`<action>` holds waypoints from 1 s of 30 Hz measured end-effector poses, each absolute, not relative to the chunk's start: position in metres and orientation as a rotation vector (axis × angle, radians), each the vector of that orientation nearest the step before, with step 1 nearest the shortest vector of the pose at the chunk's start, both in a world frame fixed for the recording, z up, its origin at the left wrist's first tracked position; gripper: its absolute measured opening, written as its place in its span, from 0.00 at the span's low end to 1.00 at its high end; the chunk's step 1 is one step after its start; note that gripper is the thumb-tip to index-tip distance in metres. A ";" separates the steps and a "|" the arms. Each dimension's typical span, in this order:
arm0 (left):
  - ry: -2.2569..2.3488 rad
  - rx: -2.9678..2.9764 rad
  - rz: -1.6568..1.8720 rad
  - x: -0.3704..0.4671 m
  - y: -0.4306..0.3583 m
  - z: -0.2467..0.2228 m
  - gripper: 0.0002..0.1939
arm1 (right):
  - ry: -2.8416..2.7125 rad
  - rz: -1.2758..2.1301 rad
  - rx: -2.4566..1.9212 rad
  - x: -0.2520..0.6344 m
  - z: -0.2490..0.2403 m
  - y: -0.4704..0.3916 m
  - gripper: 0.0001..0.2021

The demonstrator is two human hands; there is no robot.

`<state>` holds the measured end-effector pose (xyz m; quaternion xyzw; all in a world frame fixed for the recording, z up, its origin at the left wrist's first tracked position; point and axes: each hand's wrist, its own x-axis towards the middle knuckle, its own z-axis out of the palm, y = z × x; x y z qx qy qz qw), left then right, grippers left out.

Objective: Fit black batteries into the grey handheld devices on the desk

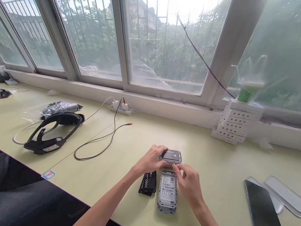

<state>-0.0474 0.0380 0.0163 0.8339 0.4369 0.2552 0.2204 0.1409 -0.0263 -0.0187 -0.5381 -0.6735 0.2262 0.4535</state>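
A small stack of grey device bodies (pixel 171 157) lies on the table, a black battery marked 3000mAh on its top. My left hand (pixel 152 160) grips the stack's left side between thumb and fingers. My right hand (pixel 188 183) touches the stack's lower right edge with its fingertips pinched together; whether they hold anything small is hidden. Just nearer to me is a second stack of grey device bodies (pixel 168 192) with a white printed label and no battery on top. Several black batteries (pixel 149 183) lie partly under my left wrist.
A black headset (pixel 51 134) and a black cable (pixel 109 142) lie to the left, near a power strip (pixel 121 109). White boxes (pixel 234 121) stand by the window. A black phone-like panel (pixel 266 217) and clear cases (pixel 286 195) lie at right. Someone's legs show at lower left.
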 end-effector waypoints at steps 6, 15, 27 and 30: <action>1.353 2.037 0.942 -0.054 0.009 0.029 0.25 | -1.316 0.780 -1.291 0.148 -0.012 -0.025 0.21; 1.121 1.788 0.968 -0.046 -0.037 0.031 0.26 | -1.382 1.269 -0.784 0.140 0.006 -0.034 0.30; 1.131 1.586 1.032 -0.039 -0.042 0.043 0.17 | -1.687 0.918 -0.838 0.134 0.003 -0.044 0.28; 1.181 1.668 1.024 -0.037 -0.043 0.044 0.17 | -1.704 0.867 -0.845 0.132 0.002 -0.044 0.27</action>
